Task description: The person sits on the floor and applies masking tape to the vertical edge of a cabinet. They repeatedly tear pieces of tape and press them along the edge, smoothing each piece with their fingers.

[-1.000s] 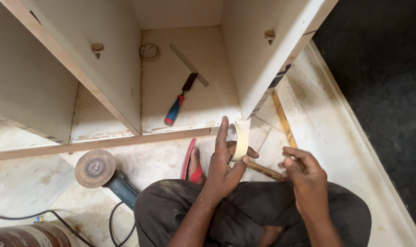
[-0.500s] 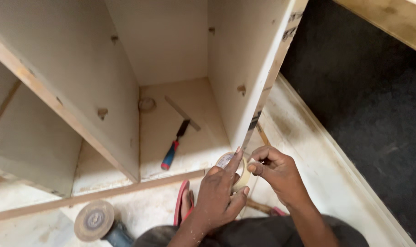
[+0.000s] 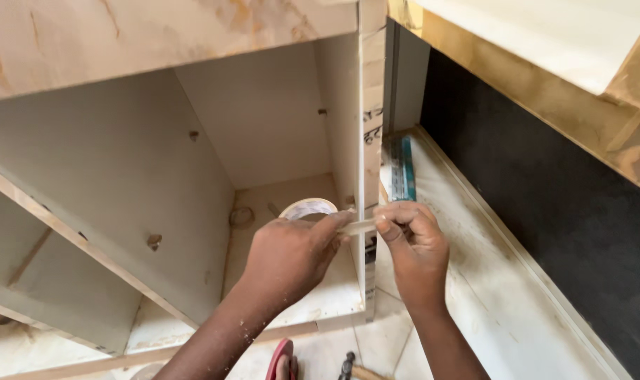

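The left hand [image 3: 292, 257] is closing around a tape roll [image 3: 307, 209], fingers curled tight on it, the forefinger stretching toward the panel edge [image 3: 368, 211]. The right hand [image 3: 415, 243] is pinching the strip [image 3: 359, 226] of tape narrowly between thumb and forefinger, just beside that edge. The strip is running taut between both hands, in front of the cabinet [image 3: 264, 127].
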